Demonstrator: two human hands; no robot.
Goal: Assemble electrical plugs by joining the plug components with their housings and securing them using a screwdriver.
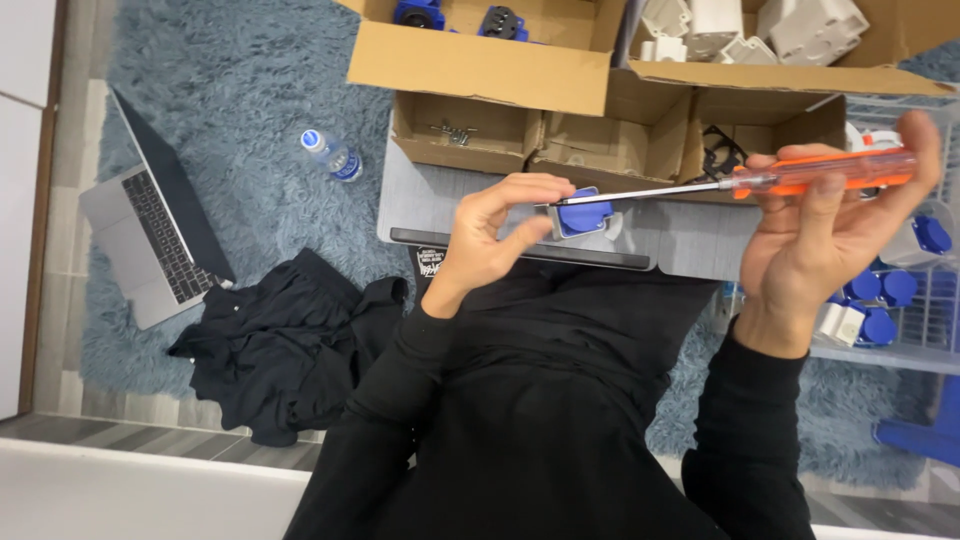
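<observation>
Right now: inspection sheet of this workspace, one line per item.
Surface: grey lap desk, blue rug beneath.
Job's things: blue-and-white socket part; orange-handled screwdriver, tip at the part.
Clutter: cardboard boxes of parts, plastic crate, water bottle, black cloth.
Grips: left hand pinches the part; right hand holds the screwdriver.
Cables: nothing seen.
Surroundings: open laptop.

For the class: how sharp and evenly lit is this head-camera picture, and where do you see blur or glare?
Head view: even, soft light, no hard shadows; the left hand and blue-and-white part are fairly sharp; the orange screwdriver handle glints slightly; the right hand looks a little soft.
</observation>
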